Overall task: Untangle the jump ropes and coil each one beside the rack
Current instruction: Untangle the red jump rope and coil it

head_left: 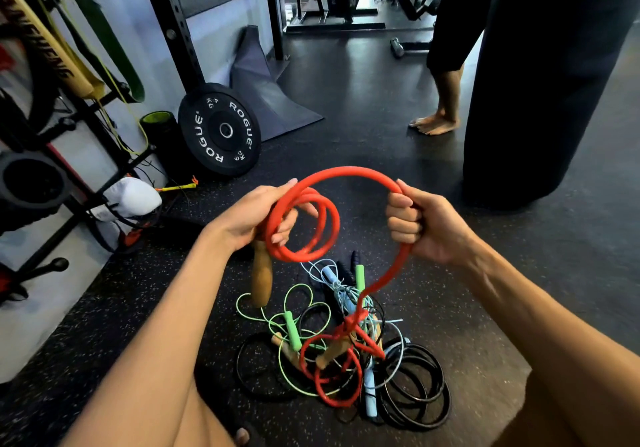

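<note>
A thick red jump rope (pixel 349 171) arcs between both hands. My left hand (pixel 256 216) grips a few small coils of it, and its wooden handle (pixel 261 275) hangs down below the palm. My right hand (pixel 420 221) is closed on the same rope further along. From there the red rope drops into a tangled pile (pixel 346 346) on the floor between my knees. The pile mixes a thin green rope with green handles (pixel 293 331), a light blue rope (pixel 370 393), black ropes (pixel 420 389) and another wooden handle (pixel 332 353).
The storage rack (pixel 52 156) with bands and gear stands at the left. A black bumper plate (pixel 220 130) and a foam roller (pixel 161 131) lean by an upright post. A heavy punching bag (pixel 540 76) hangs at right, and a barefoot person (pixel 438 100) stands behind it.
</note>
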Tool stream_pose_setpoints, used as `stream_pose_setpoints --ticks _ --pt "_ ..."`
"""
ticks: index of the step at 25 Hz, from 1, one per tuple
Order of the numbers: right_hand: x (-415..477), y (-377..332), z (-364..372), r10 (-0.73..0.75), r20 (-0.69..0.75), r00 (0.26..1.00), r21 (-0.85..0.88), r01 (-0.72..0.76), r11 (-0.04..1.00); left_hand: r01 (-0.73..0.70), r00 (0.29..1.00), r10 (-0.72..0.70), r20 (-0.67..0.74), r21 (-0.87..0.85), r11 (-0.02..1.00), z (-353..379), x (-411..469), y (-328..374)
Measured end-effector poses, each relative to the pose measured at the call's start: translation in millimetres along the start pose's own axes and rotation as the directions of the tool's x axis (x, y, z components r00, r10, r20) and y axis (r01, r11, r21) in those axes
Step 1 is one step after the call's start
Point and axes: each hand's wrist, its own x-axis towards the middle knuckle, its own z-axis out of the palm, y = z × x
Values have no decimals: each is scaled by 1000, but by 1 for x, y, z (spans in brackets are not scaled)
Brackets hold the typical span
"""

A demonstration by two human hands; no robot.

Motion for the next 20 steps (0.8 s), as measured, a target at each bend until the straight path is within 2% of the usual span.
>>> stream_pose_setpoints --ticks 2,4,6,8,10,12,15,17,18,20 --pt "6 7 -4 -38 -15 999 -24 37 999 -1 994 12 110 -94 996 9 -2 3" --pt "13 14 -8 -106 -87 991 -147 92 985 9 980 45 193 -269 963 16 -1 6" --pt "21 23 -6 -160 -182 970 -264 109 958 6 973 89 212 -407 913 22 1 8" --pt "26 34 -1 -171 -273 947 -316 80 945 -34 973 134 189 -458 888 26 3 10" --pt "27 46 5 -114 -317 942 -322 6 947 -93 975 177 134 -478 874 27 5 12" --pt "28 59 3 27 -280 959 -326 -122 937 -168 972 228 60 -503 848 27 6 14" --pt "31 80 -7 198 -217 956 -476 -281 833 -261 958 283 -38 -514 817 27 8 15" --pt "32 98 -13 240 -177 955 -600 -298 743 -290 951 303 -62 -520 804 29 8 16" --pt "31 106 -15 252 -143 957 -618 -285 733 -299 949 307 -72 -518 802 31 9 16" --pt "30 114 -13 268 -105 958 -558 -280 781 -318 946 310 -100 -493 810 34 9 16"
